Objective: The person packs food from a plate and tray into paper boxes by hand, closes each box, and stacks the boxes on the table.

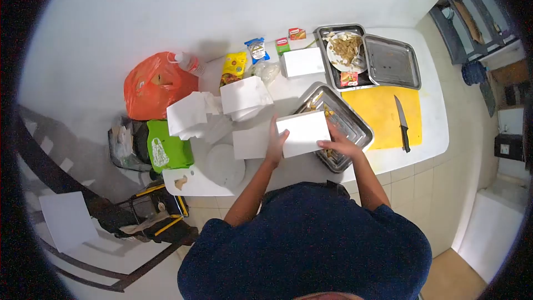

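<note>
A closed white box (304,132) is held between my two hands at the table's front edge. My left hand (276,143) grips its left side, with the thumb on top. On the right side, my right hand (340,143) holds the box by its near corner. Partly under the box and my right hand lies a metal tray (357,124) with bits of food in it. Just left of my left hand is another white box (249,143), partly hidden. Two more white boxes (246,96) (187,114) stand farther back, and a third white box (303,62) sits by the wall.
Right: a yellow cutting board (377,116) with a knife (402,122), a plate of food (345,51) in a second tray (336,83), and an empty tray (393,62). Left: an orange bag (158,89), a green bag (169,144). Behind: a yellow packet (233,66), a blue packet (256,50).
</note>
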Action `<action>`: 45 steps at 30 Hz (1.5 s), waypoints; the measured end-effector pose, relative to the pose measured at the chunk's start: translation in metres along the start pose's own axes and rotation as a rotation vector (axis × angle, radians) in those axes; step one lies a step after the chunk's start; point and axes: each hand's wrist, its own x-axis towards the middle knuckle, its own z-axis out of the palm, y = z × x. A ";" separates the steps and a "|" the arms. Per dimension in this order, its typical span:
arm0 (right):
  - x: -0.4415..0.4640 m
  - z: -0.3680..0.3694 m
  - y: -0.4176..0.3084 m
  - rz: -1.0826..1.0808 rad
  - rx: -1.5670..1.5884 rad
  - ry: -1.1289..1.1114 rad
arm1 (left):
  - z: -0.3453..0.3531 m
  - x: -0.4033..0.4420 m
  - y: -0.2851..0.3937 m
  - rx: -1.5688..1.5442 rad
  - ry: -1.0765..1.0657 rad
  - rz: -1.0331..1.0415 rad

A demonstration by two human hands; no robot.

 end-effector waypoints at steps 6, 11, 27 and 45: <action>0.020 0.037 0.006 0.146 -0.140 0.016 | -0.035 -0.052 0.001 -0.111 0.144 0.062; 0.028 0.109 -0.028 0.167 -0.080 0.101 | -0.088 -0.085 -0.019 -0.111 0.061 0.140; 0.032 0.215 0.021 0.275 -0.086 0.246 | -0.177 -0.160 -0.057 -0.304 -0.020 0.130; 0.086 0.240 0.054 -0.135 0.196 0.630 | -0.245 -0.208 -0.071 -0.297 -0.127 0.071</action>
